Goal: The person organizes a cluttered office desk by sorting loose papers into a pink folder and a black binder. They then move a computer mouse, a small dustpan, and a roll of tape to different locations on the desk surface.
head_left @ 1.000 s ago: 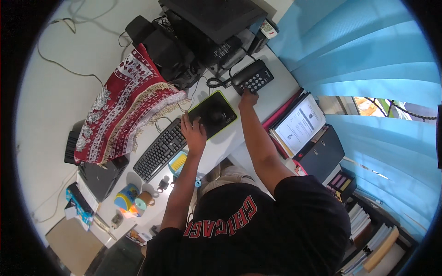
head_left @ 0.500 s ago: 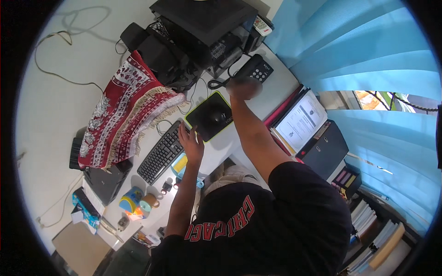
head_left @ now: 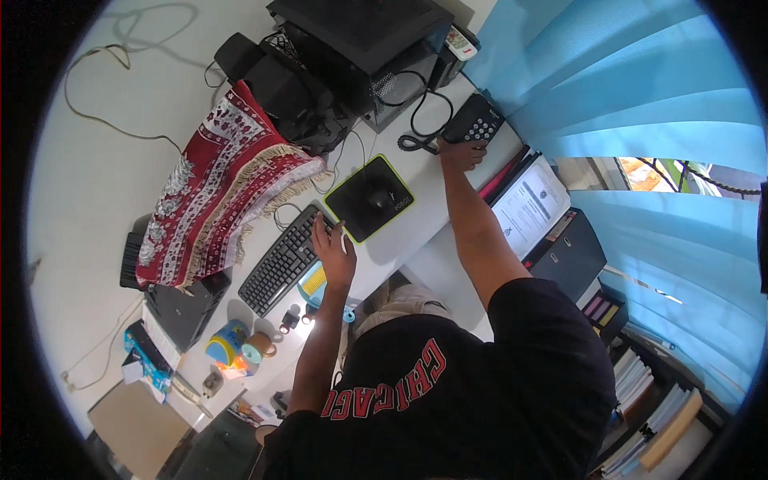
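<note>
My left hand (head_left: 338,254) rests with fingers apart at the right end of the black keyboard (head_left: 272,276), beside a green-edged mouse pad (head_left: 352,224) holding a dark mouse (head_left: 378,198). Up and right, my right hand (head_left: 461,154) has its fingers curled on the near edge of a black desk phone (head_left: 474,120), whose coiled cord (head_left: 416,144) lies to its left. Below the keyboard sits a light-blue item with a yellow top (head_left: 312,282).
A computer case (head_left: 360,36) and bags under a red patterned cloth (head_left: 208,200) occupy the back. Papers (head_left: 528,200), a black file (head_left: 568,256) and blue curtains (head_left: 640,96) are on the right. Cups (head_left: 256,348) and a laptop (head_left: 180,312) are at lower left.
The phone and my right hand have moved right along the desk, and a loop of cable now shows beside the phone. My left hand has shifted only slightly.
</note>
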The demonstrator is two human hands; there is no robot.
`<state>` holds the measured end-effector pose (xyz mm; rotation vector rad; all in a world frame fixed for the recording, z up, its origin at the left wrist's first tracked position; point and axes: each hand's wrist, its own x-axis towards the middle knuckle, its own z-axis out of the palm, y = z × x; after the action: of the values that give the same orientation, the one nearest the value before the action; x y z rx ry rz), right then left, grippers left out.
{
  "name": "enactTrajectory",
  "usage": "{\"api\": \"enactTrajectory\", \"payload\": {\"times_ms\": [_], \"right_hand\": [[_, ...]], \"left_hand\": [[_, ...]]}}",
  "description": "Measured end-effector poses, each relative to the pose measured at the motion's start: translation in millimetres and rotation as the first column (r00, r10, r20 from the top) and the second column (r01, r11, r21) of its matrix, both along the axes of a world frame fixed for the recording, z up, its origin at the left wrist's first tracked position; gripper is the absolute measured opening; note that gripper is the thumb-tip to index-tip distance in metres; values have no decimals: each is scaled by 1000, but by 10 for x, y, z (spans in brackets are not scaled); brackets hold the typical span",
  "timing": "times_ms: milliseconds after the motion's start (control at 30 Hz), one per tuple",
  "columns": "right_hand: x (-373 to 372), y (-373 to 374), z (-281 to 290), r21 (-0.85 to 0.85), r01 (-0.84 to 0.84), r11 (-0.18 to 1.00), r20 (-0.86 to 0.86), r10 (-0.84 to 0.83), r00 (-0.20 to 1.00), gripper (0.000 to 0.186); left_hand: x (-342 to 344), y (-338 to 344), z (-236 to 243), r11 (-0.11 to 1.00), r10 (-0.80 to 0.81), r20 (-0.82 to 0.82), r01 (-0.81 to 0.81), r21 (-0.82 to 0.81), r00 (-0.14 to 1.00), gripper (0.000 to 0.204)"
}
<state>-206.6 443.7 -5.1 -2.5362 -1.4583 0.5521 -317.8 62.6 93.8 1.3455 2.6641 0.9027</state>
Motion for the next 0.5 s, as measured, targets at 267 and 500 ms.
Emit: {"api": "enactTrajectory", "payload": {"times_ms": [267, 500], "right_hand": [[44, 91, 322, -83, -91, 992, -97, 83, 992, 145], [280, 27, 307, 48, -171, 984, -70, 174, 982, 142]], "left_hand": [[169, -115, 9, 999, -22, 49, 23, -26, 999, 42], [221, -204, 41, 999, -35, 86, 36, -14, 996, 47]]}}
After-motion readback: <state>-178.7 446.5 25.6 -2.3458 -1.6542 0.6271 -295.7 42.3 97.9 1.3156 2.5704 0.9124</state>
